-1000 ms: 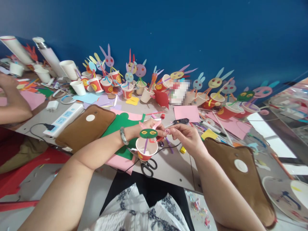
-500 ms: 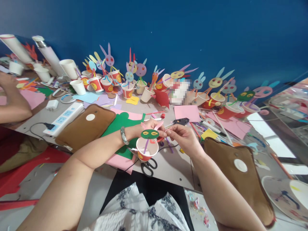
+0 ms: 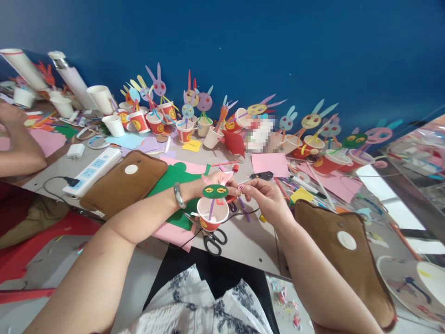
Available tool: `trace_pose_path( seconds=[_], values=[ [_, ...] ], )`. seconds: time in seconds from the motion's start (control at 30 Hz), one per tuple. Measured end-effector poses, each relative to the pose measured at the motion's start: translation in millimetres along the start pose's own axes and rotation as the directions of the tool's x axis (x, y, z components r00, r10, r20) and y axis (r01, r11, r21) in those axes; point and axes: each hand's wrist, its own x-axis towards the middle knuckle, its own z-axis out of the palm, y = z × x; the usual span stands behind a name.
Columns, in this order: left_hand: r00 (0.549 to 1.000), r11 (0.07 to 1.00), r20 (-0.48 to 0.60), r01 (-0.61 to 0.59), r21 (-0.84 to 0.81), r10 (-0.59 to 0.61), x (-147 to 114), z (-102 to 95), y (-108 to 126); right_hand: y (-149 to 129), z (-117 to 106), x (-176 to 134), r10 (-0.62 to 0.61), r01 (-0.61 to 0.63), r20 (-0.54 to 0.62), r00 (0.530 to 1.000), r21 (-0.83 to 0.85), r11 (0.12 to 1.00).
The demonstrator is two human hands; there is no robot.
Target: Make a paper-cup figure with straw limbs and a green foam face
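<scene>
My left hand (image 3: 225,182) is closed, its fingers partly hidden behind a green oval paper face (image 3: 215,191) with yellow eyes and pink ears. A purple strip (image 3: 211,208) joins this face to a paper cup (image 3: 208,225), red with a white inside. My right hand (image 3: 264,195) is pinched, thumb against forefinger. Where the fingertips of both hands meet, a small pale piece (image 3: 241,187) with a dark mark shows at the right fingertips. What the left fingers grip is mostly hidden. Black-handled scissors (image 3: 215,242) lie just below the cup.
Several finished cup figures line the blue wall. Brown cushioned pouches (image 3: 125,183) lie on either side. A power strip (image 3: 93,172) is at left, green paper (image 3: 177,185) beside my left arm, and a black cord (image 3: 239,213) crosses the table. Another person's arm (image 3: 21,148) rests at far left.
My hands stay almost in place, with small finger movements. The small marked piece now shows between the fingertips. The green face has shifted slightly left and up.
</scene>
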Motion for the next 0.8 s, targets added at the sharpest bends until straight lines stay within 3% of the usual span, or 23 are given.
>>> trace_pose_path(
  seconds=[0.4, 0.57, 0.8],
  values=[
    [1.000, 1.000, 0.023, -0.001, 0.022, 0.000, 3, -1.9, -11, -4, 6, -4, 0.008, -0.008, 0.004, 1.000, -0.026, 1.000],
    [0.998, 1.000, -0.059, -0.003, -0.001, 0.002, 1, -2.6, -2, 4, 1, 2, 0.056, -0.032, -0.098, 0.994, 0.229, 0.973],
    [0.999, 1.000, -0.046, -0.004, -0.027, 0.003, 2, -6.7, -2, 3, -1, 3, 0.106, -0.092, -0.024, 0.994, 0.340, 0.936]
  ],
)
